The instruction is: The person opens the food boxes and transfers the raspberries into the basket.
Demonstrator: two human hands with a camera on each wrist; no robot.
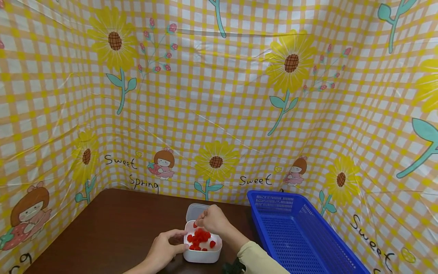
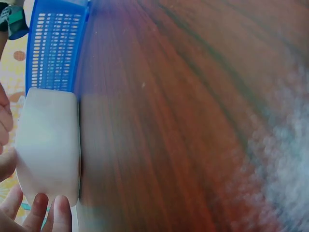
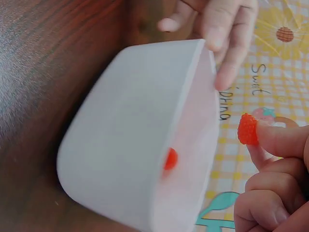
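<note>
A white plastic box (image 1: pixel 201 258) stands on the table, with several red raspberries (image 1: pixel 201 236) piled inside. My left hand (image 1: pixel 161 249) holds the box at its left side, thumb and fingers at the rim and wall. In the left wrist view its fingertips (image 2: pixel 62 212) lie against the end of the box. Over the back part of the box, my right hand (image 1: pixel 216 221) pinches one raspberry (image 3: pixel 247 129) between thumb and finger. The right wrist view shows that raspberry raised beside the opening, with another inside the box.
A translucent lid (image 1: pixel 195 213) lies behind the box. To the right stands a long blue plastic basket (image 1: pixel 254 201). Dark brown tabletop (image 1: pixel 113 228) spreads to the left, and a checked flower-print cloth (image 1: pixel 219 95) hangs around the back and sides.
</note>
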